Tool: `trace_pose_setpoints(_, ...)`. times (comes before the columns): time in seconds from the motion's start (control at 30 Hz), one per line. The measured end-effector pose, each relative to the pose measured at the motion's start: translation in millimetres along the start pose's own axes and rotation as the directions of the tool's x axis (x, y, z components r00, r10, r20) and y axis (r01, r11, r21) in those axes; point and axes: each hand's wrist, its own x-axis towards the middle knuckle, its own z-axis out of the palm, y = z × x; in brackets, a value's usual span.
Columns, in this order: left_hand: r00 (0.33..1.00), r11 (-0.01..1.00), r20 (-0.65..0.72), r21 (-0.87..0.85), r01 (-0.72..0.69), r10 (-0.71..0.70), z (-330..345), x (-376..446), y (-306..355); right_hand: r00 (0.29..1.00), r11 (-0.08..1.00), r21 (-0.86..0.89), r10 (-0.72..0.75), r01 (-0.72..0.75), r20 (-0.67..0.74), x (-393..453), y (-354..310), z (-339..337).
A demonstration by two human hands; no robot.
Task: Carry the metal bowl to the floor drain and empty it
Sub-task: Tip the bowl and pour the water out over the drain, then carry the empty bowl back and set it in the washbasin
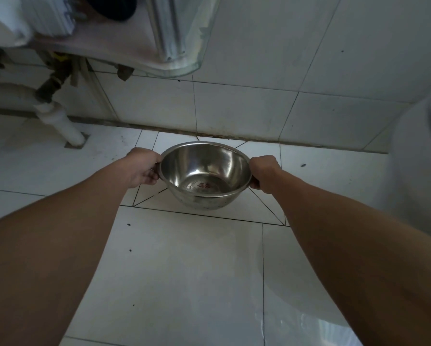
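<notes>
A shiny metal bowl (205, 174) hangs low over the white tiled floor, tilted slightly toward me, with a red mark showing on its inner bottom. My left hand (142, 169) grips its left rim and my right hand (263, 173) grips its right rim. Beneath the bowl the floor tiles are cut in diagonal lines that slope toward one spot (157, 193). The bowl hides that spot, so the drain itself is not visible. I cannot tell whether any liquid is in the bowl.
A white drain pipe (64, 126) enters the floor at the left, below a sink shelf with a glass edge (179, 63). The tiled wall (259, 108) stands just behind the bowl. A large white rounded object (419, 151) fills the right side.
</notes>
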Motion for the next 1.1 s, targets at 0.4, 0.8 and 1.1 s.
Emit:
trace_pose_setpoints(0.4,1.000,0.997,0.003,-0.079,-0.005,0.005,-3.1,-17.1,-11.5,0.994,0.994,-0.030,-0.108,0.108,-0.009,-21.3,8.3,-7.6)
trace_pose_setpoints(0.8,0.972,0.922,-0.120,-0.359,0.148,-0.202,-69.5,-147.8,-57.2,0.984,0.981,-0.087,-0.171,0.174,0.044,-153.9,-0.3,21.9)
trace_pose_setpoints(1.1,0.866,0.801,-0.255,-0.551,0.234,-0.429,-257.5,-347.8,-48.4,0.940,0.957,-0.185,-0.159,0.222,0.303,-377.9,-97.5,59.7)
